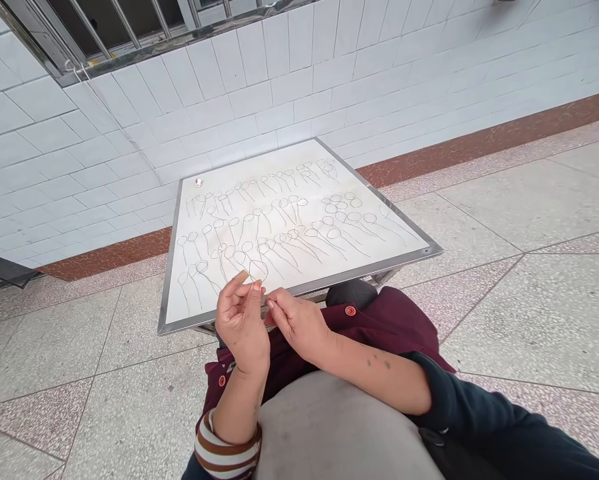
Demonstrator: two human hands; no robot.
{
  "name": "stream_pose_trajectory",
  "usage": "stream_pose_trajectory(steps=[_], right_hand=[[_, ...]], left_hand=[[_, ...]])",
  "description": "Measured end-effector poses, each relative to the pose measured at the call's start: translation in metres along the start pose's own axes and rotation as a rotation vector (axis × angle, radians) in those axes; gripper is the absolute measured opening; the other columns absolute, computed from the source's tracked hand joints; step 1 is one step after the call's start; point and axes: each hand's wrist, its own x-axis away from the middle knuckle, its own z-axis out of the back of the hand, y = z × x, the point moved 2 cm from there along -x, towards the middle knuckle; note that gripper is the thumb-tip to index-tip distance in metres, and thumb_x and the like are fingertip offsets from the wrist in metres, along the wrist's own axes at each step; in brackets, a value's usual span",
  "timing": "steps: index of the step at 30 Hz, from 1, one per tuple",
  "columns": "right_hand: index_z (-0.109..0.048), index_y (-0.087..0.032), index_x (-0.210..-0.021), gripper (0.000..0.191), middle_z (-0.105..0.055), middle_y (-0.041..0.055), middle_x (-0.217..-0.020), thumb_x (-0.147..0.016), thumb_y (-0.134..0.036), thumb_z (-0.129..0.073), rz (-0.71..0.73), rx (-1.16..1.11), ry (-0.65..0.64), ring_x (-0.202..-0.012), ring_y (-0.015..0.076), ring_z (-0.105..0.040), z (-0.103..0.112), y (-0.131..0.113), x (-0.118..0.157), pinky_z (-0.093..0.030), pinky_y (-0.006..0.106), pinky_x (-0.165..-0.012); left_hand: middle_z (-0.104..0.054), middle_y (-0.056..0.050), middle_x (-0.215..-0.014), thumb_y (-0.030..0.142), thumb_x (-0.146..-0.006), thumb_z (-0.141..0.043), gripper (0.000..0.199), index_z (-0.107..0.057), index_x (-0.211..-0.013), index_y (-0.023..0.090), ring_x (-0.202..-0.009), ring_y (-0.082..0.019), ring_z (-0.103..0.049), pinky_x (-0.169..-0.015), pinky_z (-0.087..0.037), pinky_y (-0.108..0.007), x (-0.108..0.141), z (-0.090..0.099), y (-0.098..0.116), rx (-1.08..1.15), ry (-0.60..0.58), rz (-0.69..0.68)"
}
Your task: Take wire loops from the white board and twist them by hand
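Note:
A thin dark wire with a round loop (pixel 267 271) stands up from my fingers, just over the near edge of the white board. The thumb and fingers of my left hand (pixel 242 327) pinch it below the loop, with the index finger raised. Close on the right, my right hand (pixel 302 323) is closed, thumb against bent index finger, apparently on the wire's lower end. That end is too fine to make out clearly. Many similar looped wires (pixel 333 234) with long tails lie in rows on the board, and several loops (pixel 342 203) are bunched at its right.
The white board (pixel 199 200) has a grey metal rim and forms a low tabletop against a white tiled wall (pixel 279 87). A small white and red item (pixel 199 182) lies in its far left corner. A barred window (pixel 129 27) is above; speckled floor tiles (pixel 529 307) surround it.

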Motion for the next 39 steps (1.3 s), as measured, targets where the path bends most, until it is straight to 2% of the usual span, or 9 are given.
stream_pose_trajectory(steps=[10,16,18,20,23,26,32,35,39], right_hand=[[-0.051,-0.02,-0.087,0.021,-0.067,-0.0006,-0.071,-0.1,-0.021,-0.035,0.12,0.051,-0.071,-0.062,0.0126,-0.06,-0.007,-0.004,0.014,-0.04,0.024,-0.062],[-0.049,-0.021,-0.083,0.023,-0.066,0.0004,-0.07,-0.099,-0.02,-0.032,0.167,0.0,-0.25,-0.063,0.0137,-0.06,-0.014,0.007,0.036,-0.042,0.025,-0.062],[-0.049,-0.021,-0.081,0.025,-0.065,0.0004,-0.067,-0.099,-0.022,-0.031,0.122,-0.009,-0.331,-0.061,0.0141,-0.058,-0.015,0.015,0.04,-0.043,0.027,-0.063],[-0.049,-0.021,-0.082,0.026,-0.065,-0.0002,-0.067,-0.1,-0.026,-0.031,-0.003,-0.111,-0.358,-0.059,0.0135,-0.058,-0.012,0.023,0.039,-0.045,0.027,-0.063],[-0.054,-0.021,-0.086,0.027,-0.066,0.0005,-0.074,-0.099,-0.037,-0.036,-0.208,-0.393,-0.272,-0.061,0.012,-0.057,-0.003,0.026,0.03,-0.047,0.023,-0.056],[-0.062,-0.02,-0.089,0.026,-0.065,0.0009,-0.077,-0.093,-0.043,-0.051,-0.264,-0.55,-0.181,-0.058,0.0103,-0.053,0.002,0.021,0.021,-0.045,0.02,-0.048],[-0.07,-0.02,-0.086,0.019,-0.062,0.0,-0.075,-0.083,-0.037,-0.064,-0.213,-0.573,-0.145,-0.051,0.0074,-0.05,-0.007,0.017,0.02,-0.044,0.018,-0.041],[-0.068,-0.018,-0.081,0.02,-0.058,-0.001,-0.069,-0.085,-0.036,-0.061,-0.211,-0.552,-0.138,-0.051,0.0076,-0.051,-0.013,0.029,0.018,-0.046,0.017,-0.042],[-0.067,-0.017,-0.08,0.024,-0.053,-0.0022,-0.064,-0.084,-0.041,-0.061,-0.266,-0.512,-0.082,-0.05,0.0075,-0.049,-0.019,0.055,0.014,-0.045,0.017,-0.041]], left_hand=[[-0.065,0.004,-0.071,0.014,-0.073,-0.075,0.028,-0.069,-0.101,0.018,-0.067,-0.01,-0.065,-0.074,-0.054,-0.027,-0.02,0.012,0.013,0.041,0.086,-0.106],[-0.063,0.003,-0.073,0.015,-0.074,-0.074,0.031,-0.068,-0.104,0.019,-0.071,-0.011,-0.064,-0.076,-0.054,-0.029,-0.035,0.03,0.018,0.095,0.139,-0.144],[-0.062,0.003,-0.073,0.014,-0.073,-0.075,0.033,-0.068,-0.105,0.02,-0.075,-0.011,-0.064,-0.077,-0.053,-0.028,-0.042,0.037,0.02,0.16,0.155,-0.141],[-0.062,0.004,-0.072,0.014,-0.072,-0.075,0.036,-0.068,-0.107,0.021,-0.079,-0.012,-0.064,-0.077,-0.053,-0.028,-0.046,0.042,0.022,0.207,0.158,-0.13],[-0.062,0.003,-0.073,0.015,-0.073,-0.076,0.039,-0.067,-0.11,0.023,-0.081,-0.012,-0.064,-0.078,-0.052,-0.027,-0.047,0.045,0.021,0.227,0.129,-0.099],[-0.062,0.003,-0.073,0.017,-0.074,-0.076,0.038,-0.067,-0.11,0.021,-0.08,-0.012,-0.063,-0.077,-0.052,-0.027,-0.038,0.042,0.012,0.239,0.089,-0.031],[-0.062,0.003,-0.073,0.022,-0.075,-0.077,0.035,-0.067,-0.108,0.019,-0.076,-0.011,-0.063,-0.078,-0.051,-0.027,-0.016,0.036,-0.012,0.191,0.031,0.108],[-0.064,0.001,-0.078,0.027,-0.076,-0.076,0.038,-0.066,-0.111,0.019,-0.077,-0.012,-0.063,-0.081,-0.051,-0.029,-0.016,0.036,-0.026,0.127,0.026,0.152],[-0.068,-0.005,-0.096,0.035,-0.08,-0.071,0.046,-0.059,-0.123,0.021,-0.086,-0.015,-0.066,-0.08,-0.052,-0.03,-0.024,0.027,-0.048,0.006,-0.139,0.236]])
